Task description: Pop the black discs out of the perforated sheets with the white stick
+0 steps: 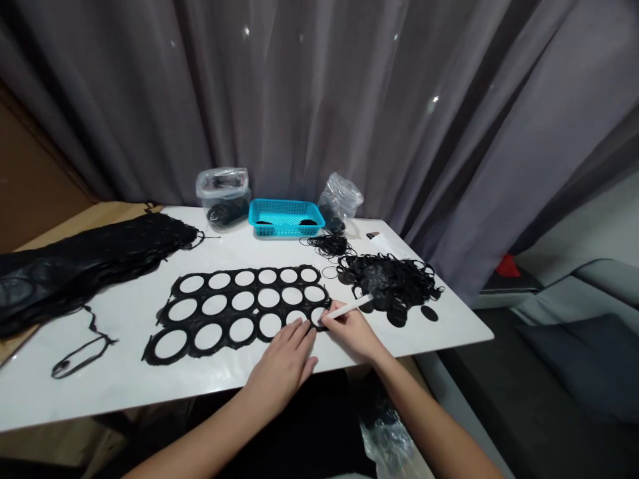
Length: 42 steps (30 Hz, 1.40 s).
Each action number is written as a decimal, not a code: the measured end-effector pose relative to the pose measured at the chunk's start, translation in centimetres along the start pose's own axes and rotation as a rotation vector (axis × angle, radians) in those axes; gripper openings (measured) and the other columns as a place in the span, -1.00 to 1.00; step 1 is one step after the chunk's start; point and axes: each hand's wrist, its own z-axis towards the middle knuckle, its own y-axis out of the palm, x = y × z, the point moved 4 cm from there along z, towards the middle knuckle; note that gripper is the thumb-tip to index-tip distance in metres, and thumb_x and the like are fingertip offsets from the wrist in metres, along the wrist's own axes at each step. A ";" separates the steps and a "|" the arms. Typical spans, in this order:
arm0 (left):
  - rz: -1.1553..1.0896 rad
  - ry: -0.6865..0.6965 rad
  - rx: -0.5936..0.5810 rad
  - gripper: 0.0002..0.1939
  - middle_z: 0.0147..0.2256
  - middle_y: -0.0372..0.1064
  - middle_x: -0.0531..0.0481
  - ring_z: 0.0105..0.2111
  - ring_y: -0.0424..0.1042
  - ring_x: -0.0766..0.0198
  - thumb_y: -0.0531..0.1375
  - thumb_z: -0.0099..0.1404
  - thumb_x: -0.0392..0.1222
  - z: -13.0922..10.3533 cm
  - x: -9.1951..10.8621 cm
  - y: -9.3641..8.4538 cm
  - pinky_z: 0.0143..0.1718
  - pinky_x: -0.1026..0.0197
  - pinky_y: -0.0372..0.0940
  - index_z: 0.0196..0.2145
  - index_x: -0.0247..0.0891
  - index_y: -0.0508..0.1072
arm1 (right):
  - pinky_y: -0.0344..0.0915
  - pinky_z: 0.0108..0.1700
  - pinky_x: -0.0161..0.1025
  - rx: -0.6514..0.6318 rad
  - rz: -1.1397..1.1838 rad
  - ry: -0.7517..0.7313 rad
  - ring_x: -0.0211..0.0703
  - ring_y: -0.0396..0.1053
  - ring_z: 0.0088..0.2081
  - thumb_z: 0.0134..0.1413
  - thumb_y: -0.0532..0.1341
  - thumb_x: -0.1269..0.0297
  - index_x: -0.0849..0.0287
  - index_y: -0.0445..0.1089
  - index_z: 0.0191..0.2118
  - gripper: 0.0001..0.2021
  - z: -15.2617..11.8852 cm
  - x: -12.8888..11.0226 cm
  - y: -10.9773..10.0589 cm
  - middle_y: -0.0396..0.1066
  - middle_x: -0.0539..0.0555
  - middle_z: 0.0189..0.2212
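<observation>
A black sheet with rows of round holes [233,313] lies flat on the white table [210,372], the table top showing through each hole. My left hand [288,352] rests palm down on the sheet's near edge, fingers stretched out beside a hole in the front row. Wrapped around a slim white pen-like tool [352,306], my right hand [353,332] holds it at the sheet's near right corner. The tool's tip touches the last hole there; its exact kind is hard to make out.
Black scraps and discs [399,286] are heaped at the right. Behind stand a blue basket [287,229], a plastic tub [223,199] and a clear bag [342,196]. Thin black rings [333,245] lie before the bag. Stacked black sheets [94,253] cover the left; a loose strip [82,359] lies nearer.
</observation>
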 end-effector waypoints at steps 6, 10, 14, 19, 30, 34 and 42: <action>0.216 0.038 0.004 -0.60 0.20 0.31 -0.25 0.22 0.25 -0.11 0.11 0.43 -0.14 0.3 0.4 0.5 0.19 -0.14 0.18 0.17 -0.30 0.33 | 0.23 -0.19 -0.22 -0.012 -0.268 -0.064 -0.12 0.37 -0.27 0.11 0.22 0.21 0.12 0.30 -0.43 -0.84 -0.9 0.5 0.6 0.48 0.02 -0.34; 0.243 0.038 -0.035 -0.58 0.19 0.32 -0.25 0.22 0.25 -0.14 0.10 0.43 -0.16 0.5 0.8 0.1 0.17 -0.15 0.19 0.19 -0.33 0.31 | 0.24 -0.17 -0.21 0.000 -0.298 -0.088 -0.11 0.37 -0.25 0.14 0.20 0.22 0.11 0.27 -0.44 -0.83 -0.7 0.7 0.5 0.46 0.03 -0.33; 0.243 0.040 -0.032 -0.60 0.16 0.35 -0.23 0.20 0.26 -0.12 0.10 0.42 -0.18 0.6 0.9 -0.1 0.15 -0.13 0.19 0.17 -0.28 0.32 | 0.25 -0.16 -0.20 -0.011 -0.358 -0.131 -0.11 0.37 -0.24 0.16 0.18 0.25 0.11 0.26 -0.44 -0.83 -0.8 0.5 0.6 0.43 0.02 -0.35; 0.254 0.037 -0.016 -0.60 0.14 0.36 -0.24 0.18 0.28 -0.12 0.10 0.41 -0.20 0.7 0.8 0.1 0.13 -0.14 0.19 0.17 -0.28 0.32 | 0.24 -0.13 -0.11 -0.054 -0.632 -0.361 -0.03 0.32 -0.22 0.21 0.11 0.40 0.09 0.33 -0.33 -0.89 -1.8 0.1 1.9 0.39 0.10 -0.30; 0.201 0.037 -0.045 -0.57 0.19 0.32 -0.21 0.22 0.24 -0.12 0.14 0.40 -0.20 0.4 1.1 -0.5 0.16 -0.16 0.22 0.19 -0.29 0.29 | 0.23 -0.43 -0.20 0.479 -0.534 -0.065 -0.14 0.29 -0.50 0.11 0.18 0.18 0.09 0.19 -0.47 -0.79 6.3 -1.1 -9.9 0.40 0.09 -0.48; 0.155 0.055 0.041 -0.51 0.20 0.29 -0.23 0.23 0.24 -0.06 0.14 0.39 -0.20 -0.9 0.7 -1.2 0.20 -0.10 0.22 0.23 -0.30 0.23 | 0.20 -0.58 -0.34 0.161 0.026 0.083 -0.12 0.44 -0.39 -0.14 0.39 0.06 0.12 0.18 -0.48 -0.62 6.4 0.2 -6.2 0.49 0.13 -0.39; 0.350 0.029 0.137 -0.56 0.10 0.38 -0.31 0.11 0.36 -0.09 0.06 0.45 -0.12 -3.6 -0.1 -1.2 0.10 -0.08 0.29 0.17 -0.44 0.31 | 0.25 -0.48 -0.34 -0.187 0.051 0.096 -0.28 0.35 -0.46 0.01 0.34 0.12 0.15 0.22 -0.43 -0.70 2.0 -0.5 3.0 0.46 0.04 -0.35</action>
